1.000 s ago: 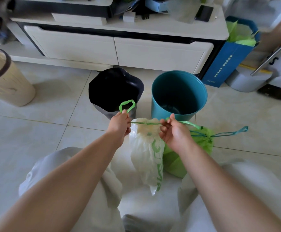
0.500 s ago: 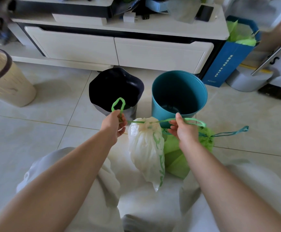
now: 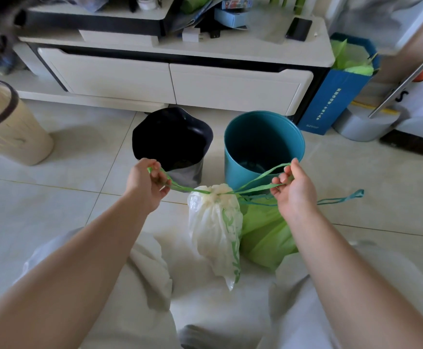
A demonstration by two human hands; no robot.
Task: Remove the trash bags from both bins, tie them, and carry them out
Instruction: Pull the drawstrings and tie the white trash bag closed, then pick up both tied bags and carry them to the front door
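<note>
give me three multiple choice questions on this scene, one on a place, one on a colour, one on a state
1. Where is the green bag?
A: hanging from a drawer
B: beside the white bag, on its right
C: on the cabinet top

2. What colour is the bin nearest the right hand?
A: teal
B: red
C: yellow

3. How is the white bag's mouth?
A: wide open
B: folded flat
C: cinched shut

Answers:
1 B, it shows just right of the white bag.
2 A, its wall is teal inside and out.
3 C, the left hand and right hand pull the green drawstring out from the gathered top.
</note>
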